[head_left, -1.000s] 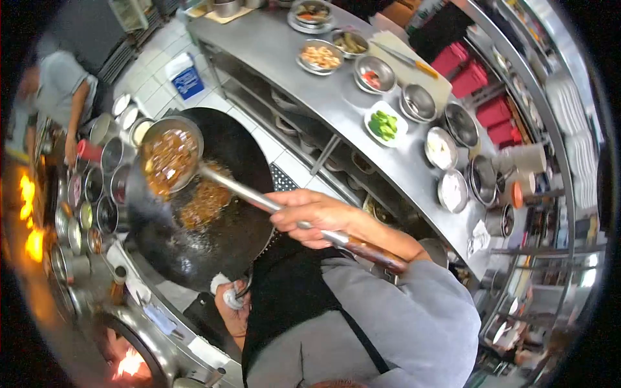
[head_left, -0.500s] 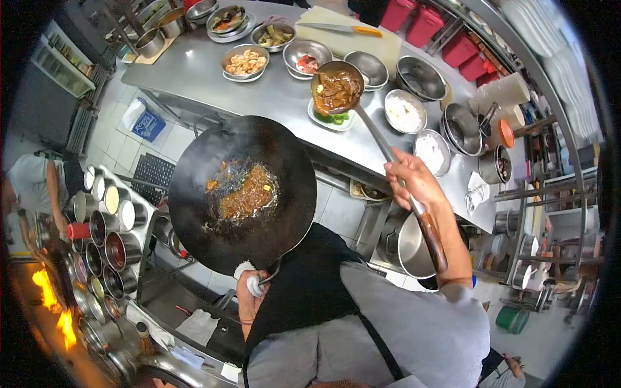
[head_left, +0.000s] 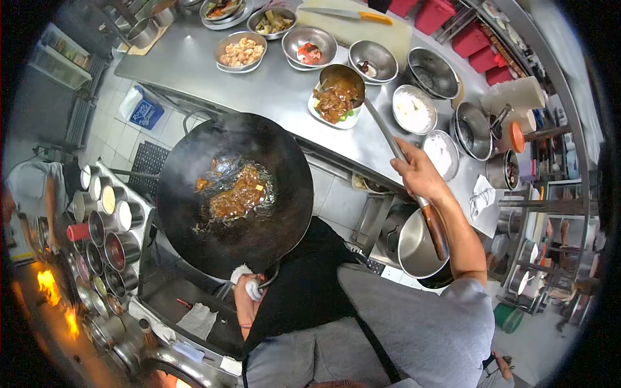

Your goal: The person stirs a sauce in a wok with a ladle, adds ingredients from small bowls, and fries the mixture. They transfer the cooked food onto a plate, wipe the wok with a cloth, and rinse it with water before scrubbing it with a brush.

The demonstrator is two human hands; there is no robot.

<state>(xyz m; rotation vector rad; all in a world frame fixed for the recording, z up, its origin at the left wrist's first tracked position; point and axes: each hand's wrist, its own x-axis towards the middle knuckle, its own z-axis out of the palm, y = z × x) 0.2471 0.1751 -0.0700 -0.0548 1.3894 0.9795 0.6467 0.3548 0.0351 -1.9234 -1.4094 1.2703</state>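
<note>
My left hand [head_left: 246, 302] is closed around the looped handle of a black wok [head_left: 281, 187], with a white cloth [head_left: 253, 286] wrapped at the grip. Steaming brown saucy food [head_left: 239, 194] lies in the wok, with a small yellow piece on it. In my right hand [head_left: 419, 171] is a long ladle [head_left: 383, 127] with a wooden handle end. Its bowl is tilted over a white plate [head_left: 353, 121] on the steel table. Brown saucy meat [head_left: 335, 103] spills from the ladle onto the plate, covering most of the green vegetables there.
Metal bowls of ingredients [head_left: 242, 53] line the steel table [head_left: 194, 72]. A knife [head_left: 349, 14] rests on a cutting board [head_left: 388, 37]. To the left stand several sauce pots [head_left: 121, 251]; flames [head_left: 48, 290] burn beside a person [head_left: 39, 184]. A large pot [head_left: 417, 249] sits below my right arm.
The ladle has come down and tipped, and its brown food now lies over the plate's greens. The wok has shifted slightly left, still in my left hand.
</note>
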